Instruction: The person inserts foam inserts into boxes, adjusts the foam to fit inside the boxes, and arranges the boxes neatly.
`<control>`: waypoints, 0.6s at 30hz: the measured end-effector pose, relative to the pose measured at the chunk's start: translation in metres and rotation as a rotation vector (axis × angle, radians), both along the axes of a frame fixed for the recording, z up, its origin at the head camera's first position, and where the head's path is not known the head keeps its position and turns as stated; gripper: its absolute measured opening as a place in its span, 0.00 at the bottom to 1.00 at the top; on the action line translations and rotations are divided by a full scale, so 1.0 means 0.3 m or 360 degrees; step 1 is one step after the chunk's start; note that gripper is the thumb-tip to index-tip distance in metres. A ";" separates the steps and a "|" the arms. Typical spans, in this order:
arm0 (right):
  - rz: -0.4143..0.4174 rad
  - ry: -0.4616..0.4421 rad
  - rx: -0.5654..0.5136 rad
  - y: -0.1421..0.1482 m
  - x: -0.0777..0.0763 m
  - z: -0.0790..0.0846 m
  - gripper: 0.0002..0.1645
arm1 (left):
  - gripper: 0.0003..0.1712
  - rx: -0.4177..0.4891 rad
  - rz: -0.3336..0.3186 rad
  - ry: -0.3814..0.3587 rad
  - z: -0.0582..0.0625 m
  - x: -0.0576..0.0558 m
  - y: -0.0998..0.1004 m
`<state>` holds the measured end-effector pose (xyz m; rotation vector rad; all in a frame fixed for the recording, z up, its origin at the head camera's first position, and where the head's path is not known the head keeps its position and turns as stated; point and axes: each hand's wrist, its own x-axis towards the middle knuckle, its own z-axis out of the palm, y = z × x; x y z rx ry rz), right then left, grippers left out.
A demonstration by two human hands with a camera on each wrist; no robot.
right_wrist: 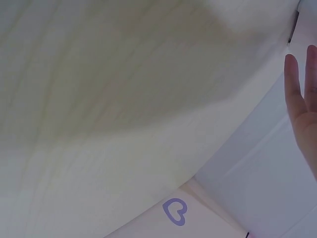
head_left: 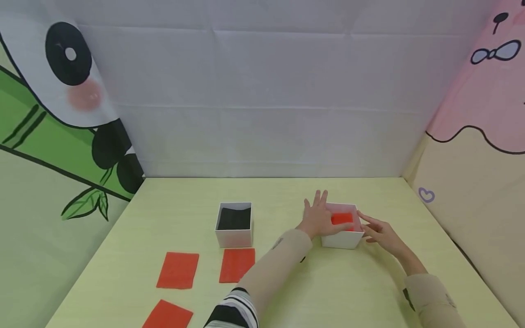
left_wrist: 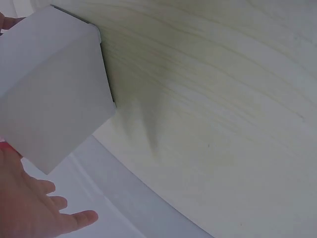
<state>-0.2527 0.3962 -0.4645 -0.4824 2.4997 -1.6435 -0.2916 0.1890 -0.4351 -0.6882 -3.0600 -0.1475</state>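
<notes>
Basically, left hand (head_left: 317, 222) spread wide, thumb reaching over the far-right box (head_left: 340, 240) with red cloth (head_left: 338, 218) inside; right hand (head_left: 383, 237) has fingers loosely extended at that box's right side, grip firmness can't be told. Uneven pushing from the two sides could skid or twist the box on the worktop (head_left: 320, 296), and if the left thumb catches the cloth, it could rumple or get dragged up.

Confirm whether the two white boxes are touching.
Apart. The head view shows a stretch of yellowish tabletop separating the left box from the right box.
</notes>
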 end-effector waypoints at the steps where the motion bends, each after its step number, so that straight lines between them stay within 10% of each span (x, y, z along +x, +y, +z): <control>1: 0.0005 -0.0001 0.0004 -0.001 0.001 0.002 0.30 | 0.40 0.0006 -0.0012 0.0012 0.000 0.000 -0.003; 18: 0.0193 0.0033 -0.0196 0.006 -0.002 0.008 0.28 | 0.34 0.0292 -0.0145 0.0114 0.094 0.089 -0.082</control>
